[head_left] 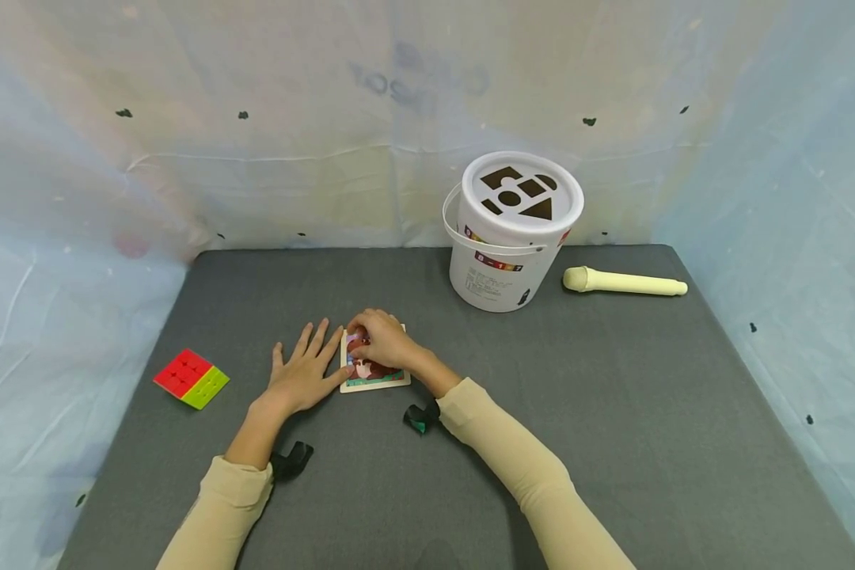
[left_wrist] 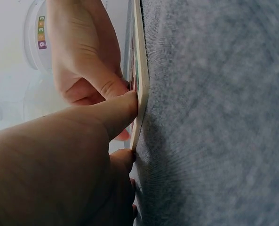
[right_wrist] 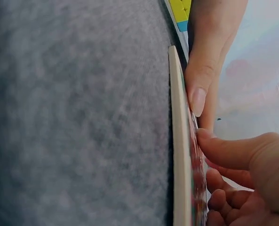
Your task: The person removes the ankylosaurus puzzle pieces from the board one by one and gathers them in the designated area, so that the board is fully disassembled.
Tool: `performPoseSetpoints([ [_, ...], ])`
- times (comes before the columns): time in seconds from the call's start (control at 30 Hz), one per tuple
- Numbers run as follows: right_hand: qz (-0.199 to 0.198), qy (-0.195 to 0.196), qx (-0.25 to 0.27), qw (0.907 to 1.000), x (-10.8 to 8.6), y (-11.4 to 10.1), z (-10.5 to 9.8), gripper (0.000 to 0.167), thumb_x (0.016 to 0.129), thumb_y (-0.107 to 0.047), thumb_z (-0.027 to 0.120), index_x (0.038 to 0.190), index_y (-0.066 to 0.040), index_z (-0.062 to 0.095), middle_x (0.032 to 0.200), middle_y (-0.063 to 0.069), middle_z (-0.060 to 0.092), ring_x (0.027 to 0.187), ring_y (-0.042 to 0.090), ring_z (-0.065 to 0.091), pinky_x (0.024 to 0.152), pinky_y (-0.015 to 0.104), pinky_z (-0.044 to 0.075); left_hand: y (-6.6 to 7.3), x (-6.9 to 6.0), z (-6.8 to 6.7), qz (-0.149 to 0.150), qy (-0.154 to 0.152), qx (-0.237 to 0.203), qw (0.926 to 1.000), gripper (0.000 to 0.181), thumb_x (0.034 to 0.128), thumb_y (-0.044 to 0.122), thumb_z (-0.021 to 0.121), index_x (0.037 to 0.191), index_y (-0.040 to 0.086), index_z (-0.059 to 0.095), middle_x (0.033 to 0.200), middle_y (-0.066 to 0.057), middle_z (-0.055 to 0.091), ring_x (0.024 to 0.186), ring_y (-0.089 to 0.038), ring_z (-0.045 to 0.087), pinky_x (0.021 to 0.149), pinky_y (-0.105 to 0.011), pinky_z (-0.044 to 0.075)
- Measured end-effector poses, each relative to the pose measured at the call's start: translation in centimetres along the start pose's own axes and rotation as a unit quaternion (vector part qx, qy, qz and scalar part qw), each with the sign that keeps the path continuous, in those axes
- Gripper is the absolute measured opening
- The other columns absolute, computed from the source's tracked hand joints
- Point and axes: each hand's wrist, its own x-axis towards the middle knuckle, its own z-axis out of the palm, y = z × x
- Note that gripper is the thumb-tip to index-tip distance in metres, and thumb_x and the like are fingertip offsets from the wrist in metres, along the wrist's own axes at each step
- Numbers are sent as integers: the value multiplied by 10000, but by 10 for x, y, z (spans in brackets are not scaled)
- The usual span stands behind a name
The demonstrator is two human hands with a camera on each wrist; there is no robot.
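Observation:
A square picture puzzle point(head_left: 376, 384) with a pale wooden edge lies flat on the table in the head view. My left hand point(head_left: 304, 380) spreads beside its left edge, fingers straight. Its thumb point(left_wrist: 123, 110) presses on the puzzle's rim, and the fingertips touch the table. My right hand point(head_left: 385, 339) reaches over the puzzle from the right. With thumb point(right_wrist: 228, 150) and fingers curled, it pinches a piece at the picture's upper left; the piece is mostly hidden under the fingers.
A red and yellow-green puzzle cube point(head_left: 191, 378) sits left of the left hand. Behind stands a white bucket point(head_left: 499, 273) with shape holes in its lid. A pale yellow toy microphone point(head_left: 627, 283) lies at the back right. Plastic sheeting point(head_left: 313, 198) surrounds the grey table point(head_left: 648, 443).

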Motion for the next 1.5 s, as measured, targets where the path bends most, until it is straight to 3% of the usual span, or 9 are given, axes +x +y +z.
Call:
performPoseSetpoints([
  [0.17, -111, -65, -162, 9998, 1, 0, 0, 333, 912, -242, 755, 1199, -88, 686, 1065, 47, 566, 928, 166, 511, 811, 289, 407, -1, 0, 1, -42, -66, 14, 10000, 866, 976, 701, 362, 1624, 201, 78, 1673, -107, -56, 1519, -346, -96, 1066, -744, -108],
  [0.43, -79, -126, -292, 9995, 1, -2, -2, 330, 927, -229, 738, 1216, -85, 669, 1177, 58, 546, 1055, 193, 518, 910, 327, 430, -1, 2, 1, -50, -148, 11, 9999, 869, 974, 710, 347, 1624, 209, 60, 1672, -96, -76, 1517, -336, -116, 1065, -738, -125],
  [0.93, -101, 117, -56, 9999, -1, -2, -1, 306, 933, -187, 730, 1211, -80, 661, 1154, 44, 616, 1064, 190, 548, 936, 361, 424, -1, 1, 0, -49, -141, 41, 9999, 880, 967, 719, 349, 1624, 202, 71, 1673, -101, -62, 1519, -337, -105, 1071, -736, -113],
  [1.1, -34, 577, 761, 9954, -2, 1, -1, 151, 950, -112, 695, 1097, -88, 716, 1019, 19, 651, 877, 136, 544, 812, 295, 419, 2, -1, -2, -27, -121, 13, 9999, 873, 974, 707, 350, 1623, 189, 82, 1673, -113, -52, 1519, -346, -95, 1071, -737, -109],
  [1.27, -162, 816, 1955, 9772, -12, 15, -14, 89, 965, -37, 651, 1016, -7, 717, 868, 67, 635, 707, 116, 527, 639, 222, 442, 4, -3, -3, 3, -51, -48, 10000, 886, 964, 731, 322, 1624, 188, 84, 1672, -118, -44, 1518, -355, -86, 1077, -734, -105],
  [1.37, -116, 850, 2127, 9733, -26, 29, -29, 74, 953, -4, 651, 987, 18, 713, 817, 70, 620, 670, 112, 507, 599, 224, 421, 5, -4, -4, 20, -8, -108, 9999, 897, 960, 735, 328, 1623, 182, 89, 1671, -128, -36, 1517, -364, -78, 1075, -734, -109],
  [1.5, 31, 755, 1970, 9775, -46, 48, -47, 70, 933, 33, 655, 977, 39, 709, 765, 60, 587, 636, 117, 463, 579, 241, 380, 6, -6, -8, 79, 1, -178, 9998, 887, 968, 711, 362, 1623, 174, 98, 1669, -145, -26, 1515, -379, -71, 1068, -740, -114],
])
